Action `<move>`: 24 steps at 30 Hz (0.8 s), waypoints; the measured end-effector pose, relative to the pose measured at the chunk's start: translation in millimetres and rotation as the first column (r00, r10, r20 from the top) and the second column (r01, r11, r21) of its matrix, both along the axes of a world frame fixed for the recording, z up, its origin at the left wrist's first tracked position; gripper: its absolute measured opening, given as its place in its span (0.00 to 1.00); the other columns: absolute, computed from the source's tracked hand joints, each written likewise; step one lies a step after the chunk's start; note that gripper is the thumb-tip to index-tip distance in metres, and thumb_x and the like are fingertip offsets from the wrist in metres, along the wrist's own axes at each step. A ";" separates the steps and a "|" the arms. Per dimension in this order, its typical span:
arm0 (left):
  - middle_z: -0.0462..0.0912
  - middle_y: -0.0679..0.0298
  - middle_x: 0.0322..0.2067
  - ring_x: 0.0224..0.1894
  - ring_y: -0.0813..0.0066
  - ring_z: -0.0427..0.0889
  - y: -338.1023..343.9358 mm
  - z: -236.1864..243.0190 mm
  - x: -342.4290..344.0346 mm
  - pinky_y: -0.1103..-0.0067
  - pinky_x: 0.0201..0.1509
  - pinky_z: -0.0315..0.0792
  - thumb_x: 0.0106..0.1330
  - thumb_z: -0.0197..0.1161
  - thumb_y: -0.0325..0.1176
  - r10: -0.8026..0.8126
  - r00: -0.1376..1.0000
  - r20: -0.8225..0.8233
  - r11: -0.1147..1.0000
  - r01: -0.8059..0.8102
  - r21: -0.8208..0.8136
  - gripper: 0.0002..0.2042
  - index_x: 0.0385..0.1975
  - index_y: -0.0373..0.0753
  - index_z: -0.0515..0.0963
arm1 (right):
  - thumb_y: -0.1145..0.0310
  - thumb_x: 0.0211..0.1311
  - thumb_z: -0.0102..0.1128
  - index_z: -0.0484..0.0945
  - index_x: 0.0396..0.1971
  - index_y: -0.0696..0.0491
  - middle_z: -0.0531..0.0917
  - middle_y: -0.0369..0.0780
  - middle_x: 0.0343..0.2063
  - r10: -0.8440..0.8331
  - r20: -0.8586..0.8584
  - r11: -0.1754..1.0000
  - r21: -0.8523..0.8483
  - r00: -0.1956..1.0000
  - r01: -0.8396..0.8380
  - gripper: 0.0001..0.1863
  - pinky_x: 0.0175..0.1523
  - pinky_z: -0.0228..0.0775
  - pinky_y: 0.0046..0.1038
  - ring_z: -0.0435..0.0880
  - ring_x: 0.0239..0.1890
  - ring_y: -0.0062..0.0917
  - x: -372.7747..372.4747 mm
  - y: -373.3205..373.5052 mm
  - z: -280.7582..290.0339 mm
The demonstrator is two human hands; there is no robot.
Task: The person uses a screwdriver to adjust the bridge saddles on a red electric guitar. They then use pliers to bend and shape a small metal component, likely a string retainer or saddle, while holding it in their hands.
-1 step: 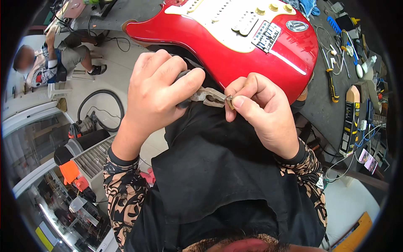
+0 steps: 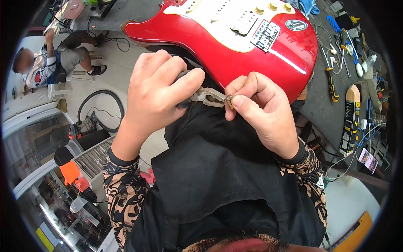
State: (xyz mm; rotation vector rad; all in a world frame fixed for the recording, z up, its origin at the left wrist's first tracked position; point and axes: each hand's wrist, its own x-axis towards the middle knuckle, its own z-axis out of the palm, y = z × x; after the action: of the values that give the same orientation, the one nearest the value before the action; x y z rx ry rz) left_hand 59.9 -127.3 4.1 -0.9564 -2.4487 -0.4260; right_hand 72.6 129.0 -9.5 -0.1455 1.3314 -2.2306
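Note:
My left hand (image 2: pixel 157 90) is closed round the dark handles of a pair of pliers (image 2: pixel 208 96), whose worn metal jaws point right. Between thumb and fingers, my right hand (image 2: pixel 268 113) pinches a small brass-coloured metal piece (image 2: pixel 230 101). The jaw tips meet the near end of this piece; its exact kind is too small to tell, and my fingertips hide part of it. Just beyond both hands lies a glossy red electric guitar body (image 2: pixel 197 35) with a white pickguard (image 2: pixel 224 31), cream knobs and a metal bridge (image 2: pixel 265 36).
A dark workbench (image 2: pixel 321 113) holds a yellow-black screwdriver (image 2: pixel 333 90), cables, a blue comb-like tool (image 2: pixel 333 25) and a black-yellow box (image 2: pixel 350 126). A black apron (image 2: pixel 210 159) covers my lap. At the left a person (image 2: pixel 46 63) sits beyond a black hose (image 2: pixel 82 101).

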 end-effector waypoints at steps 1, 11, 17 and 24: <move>0.76 0.65 0.31 0.33 0.61 0.77 0.5 -0.2 -0.5 0.66 0.39 0.68 0.37 0.75 0.25 -0.003 1.000 0.008 1.000 0.003 -0.005 0.23 0.41 0.42 0.85 | 0.78 0.77 0.62 0.74 0.38 0.57 0.84 0.41 0.44 -0.015 -0.019 0.999 0.029 1.000 0.015 0.06 0.49 0.80 0.25 0.85 0.39 0.19 0.5 -0.5 1.9; 0.76 0.65 0.30 0.33 0.61 0.76 3.8 2.7 -2.7 0.66 0.38 0.68 0.37 0.75 0.26 -0.011 0.999 0.046 0.999 0.013 -0.043 0.24 0.42 0.43 0.86 | 0.82 0.74 0.60 0.72 0.37 0.57 0.81 0.39 0.42 0.014 -0.215 0.967 0.251 0.977 0.042 0.06 0.47 0.76 0.22 0.81 0.38 0.16 -2.4 2.0 6.9; 0.76 0.65 0.29 0.32 0.61 0.76 4.8 1.6 -4.5 0.67 0.36 0.67 0.37 0.74 0.27 -0.016 0.999 0.038 0.998 0.018 -0.062 0.23 0.41 0.42 0.85 | 0.84 0.73 0.59 0.72 0.37 0.57 0.81 0.39 0.42 0.019 -0.262 0.956 0.287 0.965 0.059 0.07 0.45 0.75 0.21 0.79 0.38 0.15 -2.1 1.6 8.4; 0.73 0.64 0.27 0.30 0.60 0.75 1.3 -2.6 -4.5 0.67 0.32 0.67 0.37 0.74 0.28 -0.019 1.000 0.020 0.999 0.020 -0.050 0.21 0.38 0.41 0.85 | 0.75 0.76 0.64 0.79 0.43 0.58 0.86 0.37 0.40 0.078 -0.017 0.996 0.035 0.997 -0.077 0.04 0.51 0.79 0.26 0.85 0.42 0.19 -7.8 8.6 3.9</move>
State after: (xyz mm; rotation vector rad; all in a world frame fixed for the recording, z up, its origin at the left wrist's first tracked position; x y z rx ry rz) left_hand 55.4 -126.0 1.5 -1.0019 -2.4798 -0.3836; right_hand 64.8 137.7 -5.6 -0.2025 1.3497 -2.1456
